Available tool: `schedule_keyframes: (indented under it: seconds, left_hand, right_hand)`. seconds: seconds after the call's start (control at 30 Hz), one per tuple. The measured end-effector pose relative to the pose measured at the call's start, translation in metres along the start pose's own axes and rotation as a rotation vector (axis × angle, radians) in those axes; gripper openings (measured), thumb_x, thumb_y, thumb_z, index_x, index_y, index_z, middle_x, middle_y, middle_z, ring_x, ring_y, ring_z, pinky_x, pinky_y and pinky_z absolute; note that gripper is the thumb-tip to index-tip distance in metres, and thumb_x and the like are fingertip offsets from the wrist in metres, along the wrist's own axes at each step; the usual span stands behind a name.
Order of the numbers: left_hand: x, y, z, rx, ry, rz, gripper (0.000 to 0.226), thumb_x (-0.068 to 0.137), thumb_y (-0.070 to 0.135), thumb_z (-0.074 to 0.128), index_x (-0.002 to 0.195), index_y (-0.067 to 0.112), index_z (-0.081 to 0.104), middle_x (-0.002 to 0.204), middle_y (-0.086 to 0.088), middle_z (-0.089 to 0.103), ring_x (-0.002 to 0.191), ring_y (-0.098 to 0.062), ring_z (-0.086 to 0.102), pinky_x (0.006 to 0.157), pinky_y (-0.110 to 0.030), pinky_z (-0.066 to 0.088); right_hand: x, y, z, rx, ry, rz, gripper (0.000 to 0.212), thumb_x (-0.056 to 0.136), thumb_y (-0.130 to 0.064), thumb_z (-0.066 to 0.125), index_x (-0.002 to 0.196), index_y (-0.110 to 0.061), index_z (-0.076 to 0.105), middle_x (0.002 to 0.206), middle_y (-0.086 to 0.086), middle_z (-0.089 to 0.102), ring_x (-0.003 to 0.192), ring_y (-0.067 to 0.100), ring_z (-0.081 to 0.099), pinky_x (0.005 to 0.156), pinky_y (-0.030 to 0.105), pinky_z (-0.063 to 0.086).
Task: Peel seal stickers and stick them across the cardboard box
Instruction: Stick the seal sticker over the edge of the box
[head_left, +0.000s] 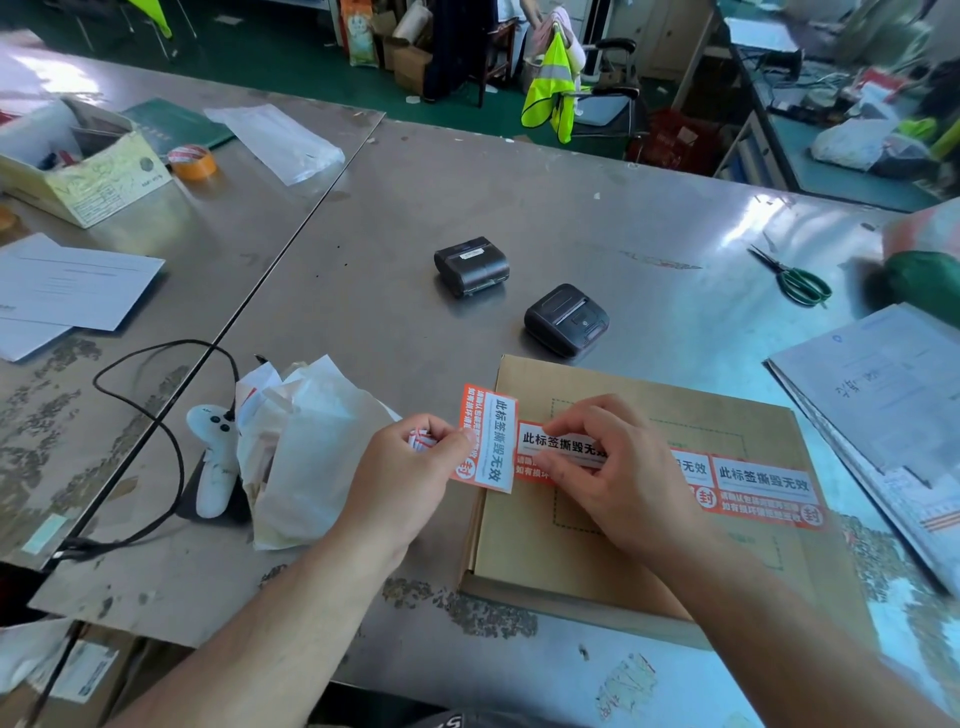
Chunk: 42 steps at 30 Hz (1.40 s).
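— Where are the stickers?
— The left hand (410, 467) pinches the upright sticker (493, 441) beside the box (649, 561). The right hand (613, 467) pinches the flat sticker (545, 440) at the box's left edge, on the counter (415, 208).

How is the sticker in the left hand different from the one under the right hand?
The held sticker stands turned, its writing running up and down; the box sticker lies with its writing running sideways. The held sticker is pinched by the left hand at the left edge of the cardboard box; the box sticker lies on the box under the right hand. Both are orange and white with the same black writing.
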<state>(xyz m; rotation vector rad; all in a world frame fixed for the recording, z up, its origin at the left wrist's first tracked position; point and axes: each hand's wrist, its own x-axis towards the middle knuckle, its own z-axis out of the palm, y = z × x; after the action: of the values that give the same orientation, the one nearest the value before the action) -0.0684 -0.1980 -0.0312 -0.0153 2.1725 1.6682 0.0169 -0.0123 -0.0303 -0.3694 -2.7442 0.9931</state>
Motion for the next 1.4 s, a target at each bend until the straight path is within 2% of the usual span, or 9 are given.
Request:
schedule_keyframes:
  seconds: [0.2,0.37,0.53,0.7,1.27,1.4]
  left_hand:
    - [0.000,-0.002,0.000,0.021,0.019,0.004,0.026,0.085,0.025,0.069,0.067,0.008,0.063,0.064,0.005,0.072,0.058,-0.006,0.059,0.051,-0.013,0.038]
    - [0.000,-0.001,0.000,0.014,0.007,0.009,0.025,0.085,0.025,0.069,0.068,0.008,0.063,0.071,-0.005,0.073,0.063,-0.012,0.059,0.059,-0.024,0.040]
    - [0.002,0.000,0.001,0.020,0.002,0.023,0.024,0.085,0.022,0.069,0.066,0.008,0.063,0.059,0.005,0.068,0.052,-0.004,0.053,0.048,-0.013,0.035]
    - [0.002,-0.002,0.003,0.044,0.016,0.037,0.025,0.084,0.022,0.070,0.063,0.012,0.062,0.057,0.007,0.067,0.049,-0.004,0.051,0.046,-0.013,0.035]
    - [0.002,0.000,0.004,0.059,0.042,0.057,0.024,0.084,0.020,0.069,0.064,0.011,0.062,0.056,0.008,0.065,0.048,-0.002,0.051,0.045,-0.012,0.036]
    - [0.003,-0.001,0.004,0.067,0.043,0.054,0.024,0.084,0.021,0.069,0.065,0.010,0.062,0.055,0.009,0.065,0.048,-0.001,0.052,0.045,-0.012,0.036]
  right_hand:
    - [0.000,-0.002,0.000,-0.022,-0.015,0.000,0.020,0.082,-0.041,0.077,0.100,-0.033,0.070,0.105,-0.016,0.055,0.098,0.007,0.054,0.074,0.005,0.035]
    - [0.000,-0.003,-0.001,-0.027,-0.022,0.005,0.021,0.082,-0.041,0.077,0.099,-0.032,0.070,0.105,-0.017,0.053,0.098,0.007,0.054,0.074,0.003,0.035]
    - [0.000,-0.003,0.000,-0.022,-0.017,0.005,0.021,0.081,-0.041,0.078,0.098,-0.032,0.070,0.104,-0.017,0.054,0.098,0.008,0.055,0.076,0.004,0.034]
    - [0.002,-0.005,0.002,-0.050,-0.019,-0.002,0.030,0.080,-0.046,0.078,0.104,-0.029,0.071,0.106,-0.013,0.056,0.103,0.013,0.053,0.081,0.013,0.036]
    - [0.006,-0.012,0.004,-0.091,-0.053,0.007,0.044,0.075,-0.056,0.077,0.109,-0.030,0.068,0.107,-0.014,0.054,0.106,0.010,0.046,0.082,0.007,0.030]
    - [0.007,-0.014,0.007,-0.132,-0.058,0.011,0.052,0.071,-0.059,0.078,0.112,-0.029,0.065,0.108,-0.014,0.053,0.105,0.009,0.042,0.081,0.016,0.032]
